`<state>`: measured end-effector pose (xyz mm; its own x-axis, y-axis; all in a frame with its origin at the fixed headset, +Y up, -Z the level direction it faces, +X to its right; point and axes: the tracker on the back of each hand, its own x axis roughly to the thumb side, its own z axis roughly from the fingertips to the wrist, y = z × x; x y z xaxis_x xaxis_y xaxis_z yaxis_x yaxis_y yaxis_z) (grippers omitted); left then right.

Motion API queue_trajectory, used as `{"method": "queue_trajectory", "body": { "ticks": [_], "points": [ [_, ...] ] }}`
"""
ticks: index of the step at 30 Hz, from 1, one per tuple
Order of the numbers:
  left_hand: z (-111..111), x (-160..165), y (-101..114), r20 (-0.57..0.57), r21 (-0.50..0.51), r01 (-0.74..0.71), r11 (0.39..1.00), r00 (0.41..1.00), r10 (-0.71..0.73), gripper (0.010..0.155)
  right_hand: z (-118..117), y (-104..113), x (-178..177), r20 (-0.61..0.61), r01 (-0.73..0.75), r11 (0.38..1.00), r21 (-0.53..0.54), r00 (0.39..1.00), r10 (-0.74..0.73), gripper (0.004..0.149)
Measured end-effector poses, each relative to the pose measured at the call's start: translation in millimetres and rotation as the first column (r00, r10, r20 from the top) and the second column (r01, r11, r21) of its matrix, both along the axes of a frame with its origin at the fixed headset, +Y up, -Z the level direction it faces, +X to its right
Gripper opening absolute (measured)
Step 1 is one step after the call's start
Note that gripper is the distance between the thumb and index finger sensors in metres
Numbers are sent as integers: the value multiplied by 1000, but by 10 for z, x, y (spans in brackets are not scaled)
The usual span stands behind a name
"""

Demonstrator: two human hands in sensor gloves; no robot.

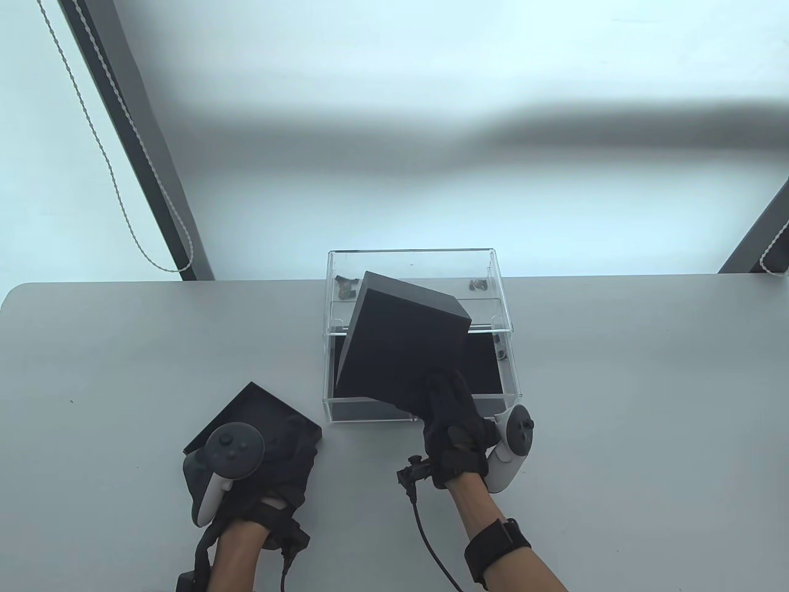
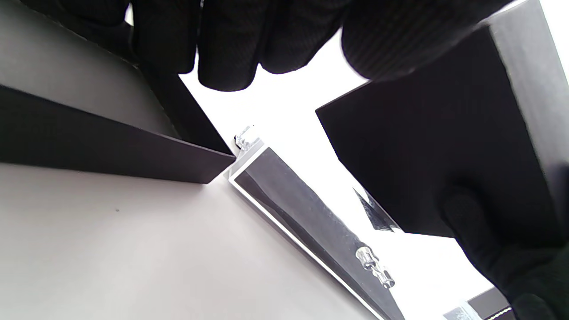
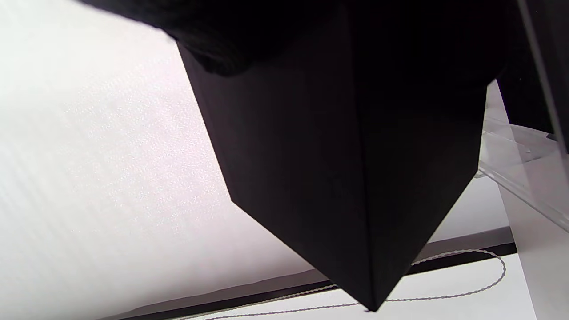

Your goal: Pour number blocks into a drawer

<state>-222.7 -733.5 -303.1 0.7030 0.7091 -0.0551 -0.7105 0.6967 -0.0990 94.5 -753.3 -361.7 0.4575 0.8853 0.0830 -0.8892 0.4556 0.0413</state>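
Observation:
My right hand (image 1: 445, 404) grips a black box (image 1: 400, 345) by its near lower corner and holds it tilted above the pulled-out drawer (image 1: 487, 373) of a clear acrylic case (image 1: 413, 262). The box (image 3: 333, 155) fills the right wrist view and hides what is inside it; no number blocks show. The drawer has a dark lining. My left hand (image 1: 294, 443) rests on the black lid (image 1: 246, 410) lying flat on the table to the left of the drawer. In the left wrist view its fingers (image 2: 226, 53) hang over the lid (image 2: 89, 129), with the drawer's clear front (image 2: 302, 209) beyond.
The grey table (image 1: 616, 401) ends just behind the acrylic case. Beaded cords (image 1: 117, 179) hang at a window behind. Small dark fittings (image 1: 346, 285) sit inside the case's back corners. A cable (image 1: 425, 530) trails from my right wrist.

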Motion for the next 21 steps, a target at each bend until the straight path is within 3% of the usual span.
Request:
{"method": "queue_trajectory", "body": {
  "ticks": [10,21],
  "points": [
    [0,7,-6,3,-4,-7,1000,1000,7,69,1,-101,102,51,136,989,-58,990,-133,45],
    [-1,9,-9,4,-8,-14,1000,1000,14,69,20,-163,280,160,329,939,-103,937,-311,45]
  ]
}}
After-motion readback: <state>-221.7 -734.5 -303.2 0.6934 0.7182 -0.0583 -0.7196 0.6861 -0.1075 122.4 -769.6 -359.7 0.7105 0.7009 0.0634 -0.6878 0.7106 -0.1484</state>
